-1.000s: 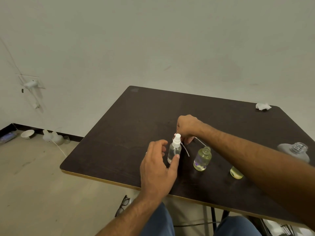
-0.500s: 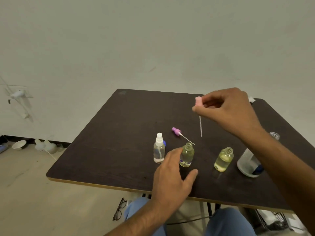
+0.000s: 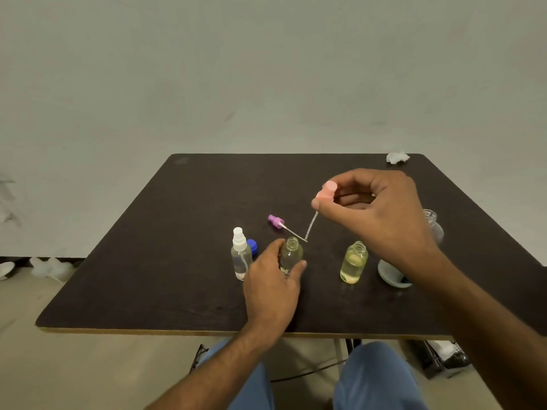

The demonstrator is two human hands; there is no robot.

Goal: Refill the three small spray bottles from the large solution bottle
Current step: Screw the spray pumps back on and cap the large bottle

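Spray bottles, three of them, stand in a loose row near the front of the dark table, well in from its pale front edge. Farthest left, the clear bottle with its white sprayer fitted stands upright, a blue cap just behind it. There's a wide stretch of bare tabletop to its left, running to the rounded left corner.

Next along, the middle bottle, neck uncovered, pale liquid low inside. The left hand is wrapped around it from the near side, fingers on the left flank, thumb on the right, holding it upright on the table. Behind it lies a purple sprayer head on its side, its thin dip tube pointing right, toward the bottle's neck.

Up above and to the right, the right hand is raised off the table, fingers curled, pinching a pink sprayer head between thumb and fingertips. Its dip tube hangs slanting down and left, tip close to the middle bottle's mouth, but not inside.

Then the third bottle, uncapped, more yellow liquid in it, standing free between the two hands. Beyond, partly hidden by the right wrist, the large solution bottle with its mouth uncapped, near the right edge. Far back right corner, a crumpled white tissue.
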